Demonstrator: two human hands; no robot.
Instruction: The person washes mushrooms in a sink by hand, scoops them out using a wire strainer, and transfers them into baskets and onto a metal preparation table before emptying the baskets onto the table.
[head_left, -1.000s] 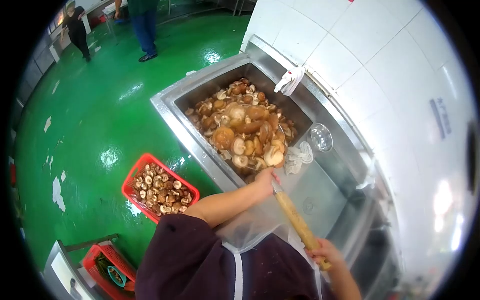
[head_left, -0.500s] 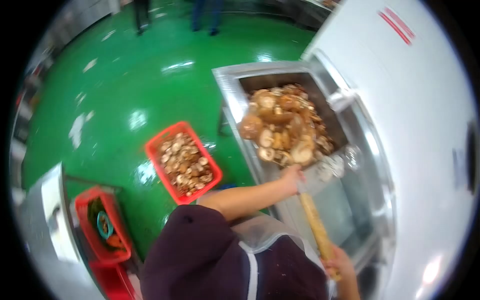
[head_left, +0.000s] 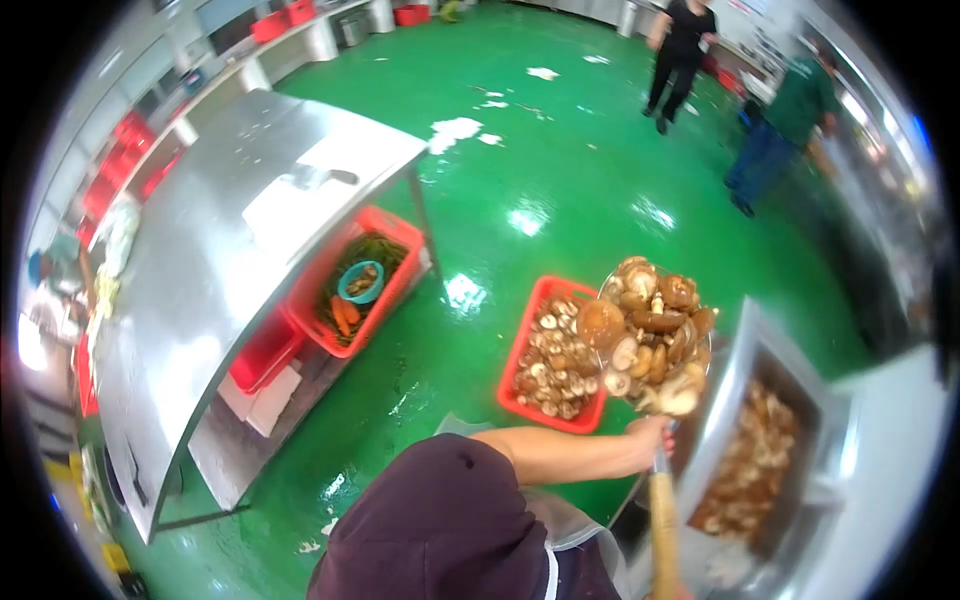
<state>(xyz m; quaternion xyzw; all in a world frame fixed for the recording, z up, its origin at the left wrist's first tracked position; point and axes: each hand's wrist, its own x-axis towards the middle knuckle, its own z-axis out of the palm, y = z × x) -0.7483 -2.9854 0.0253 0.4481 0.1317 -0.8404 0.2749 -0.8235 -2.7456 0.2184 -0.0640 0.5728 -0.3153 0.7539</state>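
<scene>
A long-handled skimmer (head_left: 662,525) with a pale wooden handle carries a heap of brown mushrooms (head_left: 655,335). My left hand (head_left: 652,443) grips it close to its head. At the bottom edge, my right hand (head_left: 684,592) is on the lower handle, mostly cut off from view. The loaded head hangs between a red plastic basket (head_left: 514,378) and a steel sink (head_left: 738,345), overlapping the basket's right side in view. More mushrooms (head_left: 556,362) fill the basket on the floor. Blurred mushrooms (head_left: 752,465) lie in the sink.
To the left stands a steel table (head_left: 190,300) with a knife (head_left: 342,177) on a white board. A red crate (head_left: 395,232) below it holds greens, carrots and a teal bowl (head_left: 361,283). Two people (head_left: 685,55) are at the far right. The green floor (head_left: 400,440) looks wet.
The skimmer of mushrooms has moved out of the sink, leftward towards the red basket. My hands keep hold of it. The view has turned left, bringing in the steel table.
</scene>
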